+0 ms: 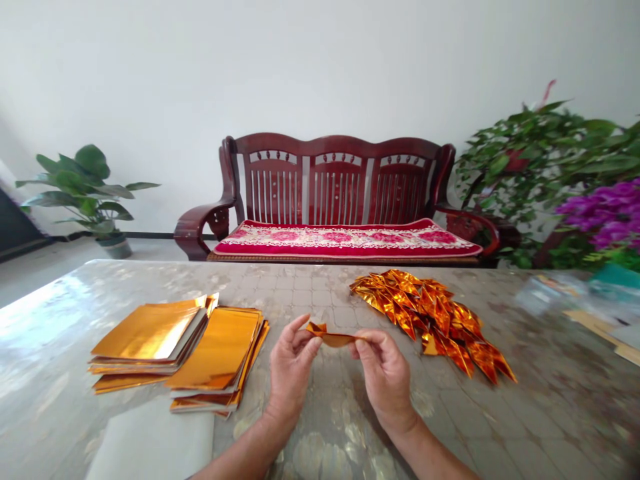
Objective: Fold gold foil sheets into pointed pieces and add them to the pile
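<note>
Between my two hands, above the middle of the table, is a partly folded piece of gold foil paper (339, 340). My left hand (294, 360) pinches its left end, where a small folded tip sticks up. The fingers of my right hand (384, 370) are closed on the right end. To the left lie two stacks of flat gold foil sheets, a wider stack (145, 333) and a narrower stack (217, 347) beside it. Right of my hands spreads a pile of folded, pointed gold foil pieces (425, 307).
The table (280, 287) has a shiny, patterned cover. A pale sheet (155, 440) lies at its front left. Plastic bags (550, 293) and cardboard (600, 330) sit at the right. Behind stands a wooden bench (337, 180), with plants on both sides.
</note>
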A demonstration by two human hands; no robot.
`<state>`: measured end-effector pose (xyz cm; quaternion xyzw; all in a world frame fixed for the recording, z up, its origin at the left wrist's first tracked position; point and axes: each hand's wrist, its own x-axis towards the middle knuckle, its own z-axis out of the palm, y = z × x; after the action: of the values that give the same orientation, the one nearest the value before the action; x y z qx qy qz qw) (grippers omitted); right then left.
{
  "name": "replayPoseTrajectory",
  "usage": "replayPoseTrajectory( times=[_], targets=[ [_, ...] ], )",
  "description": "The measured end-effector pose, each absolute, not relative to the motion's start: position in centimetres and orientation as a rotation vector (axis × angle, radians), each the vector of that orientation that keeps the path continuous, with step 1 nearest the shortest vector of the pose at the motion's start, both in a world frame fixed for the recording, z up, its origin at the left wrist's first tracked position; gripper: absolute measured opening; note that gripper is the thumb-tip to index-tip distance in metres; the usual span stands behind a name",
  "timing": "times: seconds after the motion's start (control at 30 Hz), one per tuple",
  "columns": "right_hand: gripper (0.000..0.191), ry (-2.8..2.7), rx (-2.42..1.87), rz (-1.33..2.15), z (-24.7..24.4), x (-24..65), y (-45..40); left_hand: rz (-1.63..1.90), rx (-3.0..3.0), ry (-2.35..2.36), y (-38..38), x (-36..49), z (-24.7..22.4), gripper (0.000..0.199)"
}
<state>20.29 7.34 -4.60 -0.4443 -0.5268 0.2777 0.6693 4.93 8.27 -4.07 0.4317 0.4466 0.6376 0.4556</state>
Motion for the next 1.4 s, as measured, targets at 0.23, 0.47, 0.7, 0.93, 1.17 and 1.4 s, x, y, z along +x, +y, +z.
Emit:
replayPoseTrajectory(
  times=[0.23, 0.47, 0.7, 0.93, 1.17, 1.4],
  targets=[
    [0.016, -1.146, -1.019, 0.681, -4.4, 20.1, 7.4, 1.559, 1.059, 0.98, 8.1, 5.0, -3.8, 0.053],
    [0.017, -1.174, -0.977, 0.724, -3.7, 19.8, 6.6, 1.469, 0.955, 0.905, 8.0, 5.2, -3.5, 0.065],
    [0.023, -0.993, -0.997, 0.846, -3.5, 19.8, 7.2, 1.457, 0.876, 0.865, 8.2, 5.1, -3.2, 0.063],
    [0.029, -0.851, -1.018, 0.959, -4.3, 20.0, 7.8, 1.513, 0.869, 0.781, 8.3, 5.2, -3.8, 0.042],
    [0.03, -0.864, -1.021, 1.007, -4.7, 20.0, 8.0, 1.473, 0.767, 0.768, 8.1, 5.2, -3.0, 0.038],
    [0.027, -0.879, -0.999, 0.992, -4.6, 20.1, 8.0, 1.486, 0.715, 0.786, 8.4, 5.2, -3.2, 0.038]
  ],
)
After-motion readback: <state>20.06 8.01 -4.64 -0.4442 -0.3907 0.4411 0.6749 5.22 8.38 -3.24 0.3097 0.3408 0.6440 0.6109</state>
